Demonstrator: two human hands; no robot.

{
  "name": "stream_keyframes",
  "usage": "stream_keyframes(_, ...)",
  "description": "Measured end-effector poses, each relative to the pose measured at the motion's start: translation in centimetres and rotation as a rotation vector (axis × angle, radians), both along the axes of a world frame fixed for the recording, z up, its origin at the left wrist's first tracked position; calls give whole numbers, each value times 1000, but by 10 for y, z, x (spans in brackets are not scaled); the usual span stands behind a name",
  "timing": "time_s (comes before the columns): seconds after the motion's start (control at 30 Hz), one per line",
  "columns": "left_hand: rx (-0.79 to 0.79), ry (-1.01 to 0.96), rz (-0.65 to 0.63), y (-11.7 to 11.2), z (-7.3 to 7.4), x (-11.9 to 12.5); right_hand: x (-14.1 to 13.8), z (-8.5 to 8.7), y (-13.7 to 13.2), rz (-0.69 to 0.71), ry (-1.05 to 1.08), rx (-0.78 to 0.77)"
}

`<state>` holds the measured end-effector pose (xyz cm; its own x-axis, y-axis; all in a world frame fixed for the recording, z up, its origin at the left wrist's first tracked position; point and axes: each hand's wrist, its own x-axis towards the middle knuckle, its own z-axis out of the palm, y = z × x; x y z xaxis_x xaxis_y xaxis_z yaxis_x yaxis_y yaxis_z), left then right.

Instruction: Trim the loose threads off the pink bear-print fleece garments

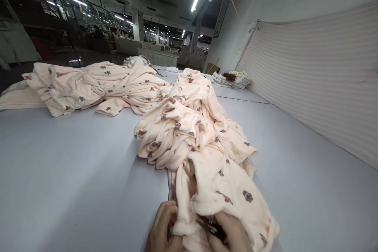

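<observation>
Pale tabletop (73, 173) bears white bundles (242, 82) beyond heaped garments (174, 138); left grip (162, 226) pinches fabric (183, 206), right grip (233, 232) holds snips (214, 228).

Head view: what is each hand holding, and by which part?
The right hand holds small dark snips by the handle end, blades toward the left hand, which grips the peach cloth at its near end.

Bare hands of the wearer, side by side, slightly apart, at the lower edge of the view. Left hand (162, 228): fingers bent inward in a pinching grip, knuckles raised. Right hand (234, 231): digits curled toward the left, closed in a grip.
</observation>
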<state>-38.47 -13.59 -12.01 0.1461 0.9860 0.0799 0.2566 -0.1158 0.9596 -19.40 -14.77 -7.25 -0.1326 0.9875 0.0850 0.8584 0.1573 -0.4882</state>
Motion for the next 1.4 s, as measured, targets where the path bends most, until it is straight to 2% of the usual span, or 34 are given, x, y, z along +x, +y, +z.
stream_keyframes(0.13,248,-105,222,0,7,19,10,17,7,26,51,289)
stream_keyframes(0.2,291,-114,257,2,11,26,13,22,14,-1,87,386)
stream_keyframes(0.23,254,-134,251,4,13,29,14,23,17,-32,89,421)
stream_keyframes(0.3,85,-250,169,8,20,34,17,25,24,-102,55,437)
stream_keyframes(0.43,-342,-611,-171,22,36,39,24,27,29,-190,-39,318)
stream_keyframes(0.5,-529,-793,-299,29,46,39,28,30,28,-205,-65,288)
stream_keyframes(0.57,-637,-963,-351,33,55,41,31,34,23,-186,-50,261)
stream_keyframes(0.67,-655,-1092,-375,36,64,44,32,38,14,-73,33,254)
stream_keyframes(0.77,-624,-1082,-396,34,66,48,30,40,6,5,-9,268)
stream_keyframes(0.9,-588,-951,-446,37,64,49,29,40,8,-69,-32,265)
stream_keyframes(1.0,-504,-837,-484,55,61,52,34,43,9,-151,32,298)
stream_keyframes(1.1,-384,-787,-451,81,57,63,35,44,0,-195,123,324)
stream_keyframes(1.2,-329,-788,-406,105,56,77,20,27,-16,13,178,154)
stream_keyframes(1.27,-295,-761,-380,115,58,82,5,7,-23,145,91,45)
stream_keyframes(1.33,-270,-709,-364,119,63,80,-5,-12,-23,174,-35,20)
stream_keyframes(1.4,-244,-646,-330,114,65,68,-4,-22,-19,162,-17,23)
